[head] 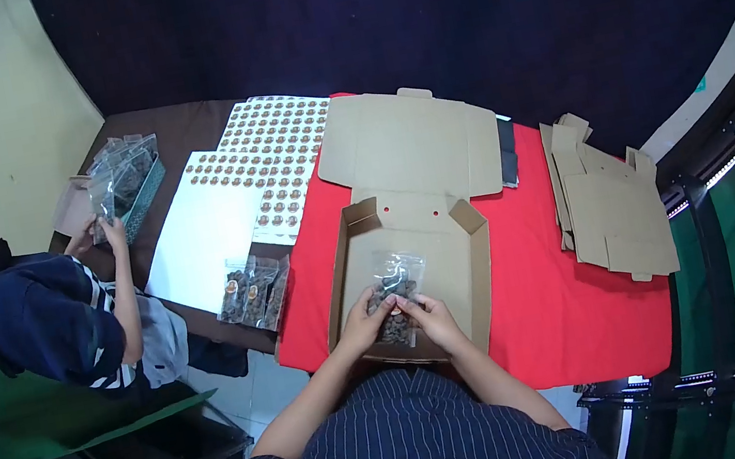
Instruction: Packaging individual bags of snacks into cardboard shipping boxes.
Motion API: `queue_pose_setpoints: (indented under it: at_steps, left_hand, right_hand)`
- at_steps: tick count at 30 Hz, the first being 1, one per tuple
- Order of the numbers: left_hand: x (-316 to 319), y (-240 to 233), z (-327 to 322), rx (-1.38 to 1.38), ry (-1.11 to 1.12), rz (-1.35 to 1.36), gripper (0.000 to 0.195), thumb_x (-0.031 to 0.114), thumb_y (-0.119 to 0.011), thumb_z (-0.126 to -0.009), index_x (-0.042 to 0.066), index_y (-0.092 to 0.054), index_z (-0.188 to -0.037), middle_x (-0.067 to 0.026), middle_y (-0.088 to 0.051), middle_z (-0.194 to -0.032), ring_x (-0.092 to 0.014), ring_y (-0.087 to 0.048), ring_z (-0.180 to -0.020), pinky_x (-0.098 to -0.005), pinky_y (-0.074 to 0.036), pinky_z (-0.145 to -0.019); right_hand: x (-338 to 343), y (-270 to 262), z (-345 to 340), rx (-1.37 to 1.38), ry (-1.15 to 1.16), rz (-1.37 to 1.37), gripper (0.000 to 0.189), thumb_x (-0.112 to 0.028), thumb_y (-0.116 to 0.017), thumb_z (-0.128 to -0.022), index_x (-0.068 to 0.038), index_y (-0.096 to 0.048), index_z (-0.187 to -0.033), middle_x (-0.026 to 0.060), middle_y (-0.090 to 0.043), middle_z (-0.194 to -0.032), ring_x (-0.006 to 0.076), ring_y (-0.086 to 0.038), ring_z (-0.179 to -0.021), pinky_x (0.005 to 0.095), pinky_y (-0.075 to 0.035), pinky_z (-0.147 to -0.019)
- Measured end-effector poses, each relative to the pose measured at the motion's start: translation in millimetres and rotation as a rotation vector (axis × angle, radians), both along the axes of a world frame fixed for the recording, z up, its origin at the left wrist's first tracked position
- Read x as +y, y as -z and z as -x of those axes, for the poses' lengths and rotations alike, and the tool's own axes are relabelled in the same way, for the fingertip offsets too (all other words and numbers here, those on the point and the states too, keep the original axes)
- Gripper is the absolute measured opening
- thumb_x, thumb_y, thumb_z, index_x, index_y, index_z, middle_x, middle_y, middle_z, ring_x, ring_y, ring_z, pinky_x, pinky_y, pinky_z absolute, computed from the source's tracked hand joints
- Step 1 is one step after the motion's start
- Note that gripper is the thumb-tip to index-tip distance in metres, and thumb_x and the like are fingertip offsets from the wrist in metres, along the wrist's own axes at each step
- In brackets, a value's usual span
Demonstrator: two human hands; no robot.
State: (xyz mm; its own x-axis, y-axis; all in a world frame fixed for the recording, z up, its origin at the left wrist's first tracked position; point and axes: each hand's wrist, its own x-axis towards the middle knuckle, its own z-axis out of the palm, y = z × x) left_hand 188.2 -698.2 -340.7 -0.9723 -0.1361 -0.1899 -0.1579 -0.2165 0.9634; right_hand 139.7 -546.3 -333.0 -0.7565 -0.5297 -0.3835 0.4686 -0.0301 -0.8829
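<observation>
Between my two hands is a clear plastic pouch [396, 331] filled with dark brown pieces, a round sticker on its front. My left hand [363, 320] grips its left side and my right hand [434, 321] its right, with both thumbs meeting near the sticker. The pouch is over an open cardboard box [353, 254], whose lid [410, 137] is folded back away from me. Whether the pouch touches the box floor I cannot tell. Left of the box, several filled pouches [253, 294] with round stickers lie side by side.
A red cloth [526, 253] covers the table under the box. Flat cardboard boxes [618, 207] are stacked at right. Sticker sheets [282, 163] lie at left. Beyond them, a co-worker [49, 308] holds a pouch [102, 195] beside a green basket [147, 194] of pouches.
</observation>
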Motion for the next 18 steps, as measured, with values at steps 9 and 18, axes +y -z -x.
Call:
queue_pose_setpoints:
  at_steps: [9, 18]
  left_hand:
    - [-17.0, 12.9, -17.5, 0.096, -0.019, 0.821, 0.053, 0.019, -0.063, -0.083, 0.003, -0.042, -0.129, -0.0237, -0.044, -0.127, -0.033, -0.046, -0.117, -0.038, -0.039, -0.096]
    - [-68.1, 4.3, -47.1, 0.177, -0.01, 0.922, 0.037, 0.012, -0.055, -0.083, 0.001, -0.049, -0.118, -0.0237, -0.047, -0.123, -0.037, -0.045, -0.117, -0.0413, -0.037, -0.098]
  right_hand:
    - [-2.5, 62.0, 3.9, 0.138, 0.022, -0.373, 0.03, -0.03, -0.066, -0.083, 0.0, -0.065, -0.079, 0.0023, -0.061, -0.071, 0.0094, -0.056, -0.064, 0.0242, -0.044, -0.055]
    - [-38.7, 83.6, 2.5, -0.168, -0.167, -0.29, 0.032, -0.027, -0.06, -0.088, 0.003, -0.061, -0.077, 0.0054, -0.057, -0.067, 0.0136, -0.055, -0.054, 0.0269, -0.047, -0.049]
